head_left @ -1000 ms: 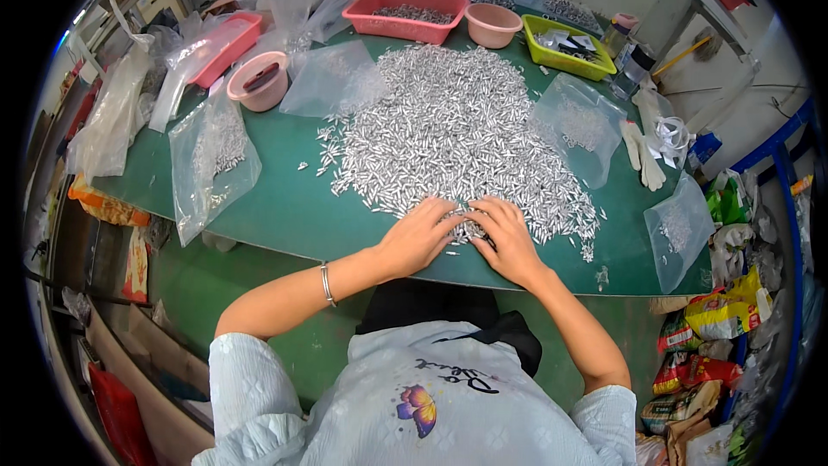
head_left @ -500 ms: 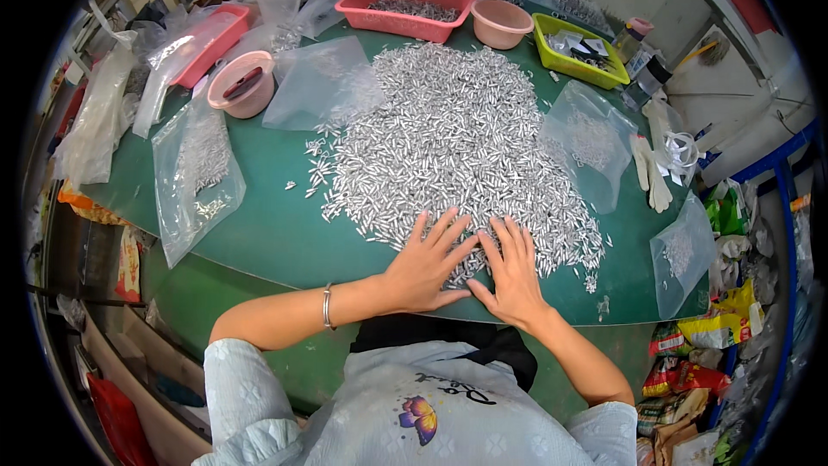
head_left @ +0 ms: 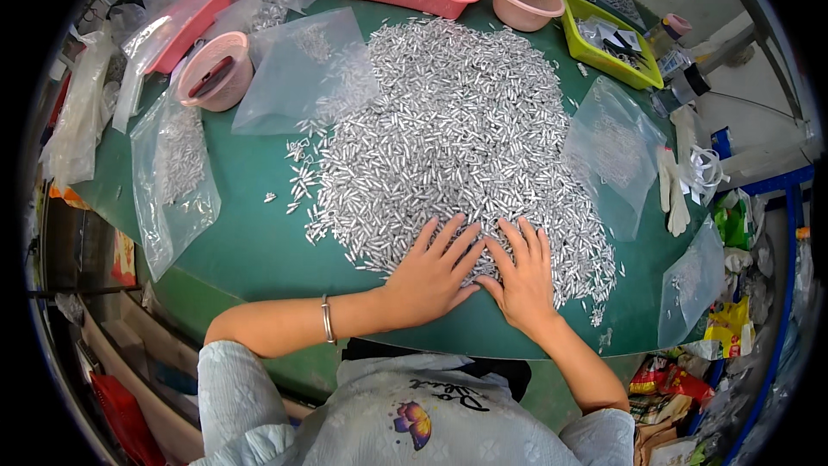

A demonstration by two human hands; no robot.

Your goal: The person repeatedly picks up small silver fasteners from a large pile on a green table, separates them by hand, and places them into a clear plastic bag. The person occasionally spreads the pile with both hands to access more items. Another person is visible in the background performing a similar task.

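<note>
A wide, flat pile of small silvery metal pieces point(head_left: 457, 121), slim and pointed, covers the middle of the green table point(head_left: 250, 242). On its near edge lies my left hand point(head_left: 431, 276), palm down with fingers spread. My right hand point(head_left: 524, 280) rests beside it in the same way, fingers stretched forward onto the pieces. The thumbs and index fingers of both hands come close together, with some pieces between them. Neither hand grips anything that I can see. What lies under the palms is hidden.
Clear bags of parts lie left point(head_left: 177, 177), far left of the pile point(head_left: 302, 78) and right point(head_left: 614, 155). Along the back stand a red tray point(head_left: 414, 2), a pink bowl point(head_left: 526, 2) and a yellow-green basket point(head_left: 604, 56). White gloves point(head_left: 673, 194) lie at right.
My hands have pushed a little farther forward over the near edge of the pile, away from the table's edge. The view has shifted, and the person across the table has mostly left it.
</note>
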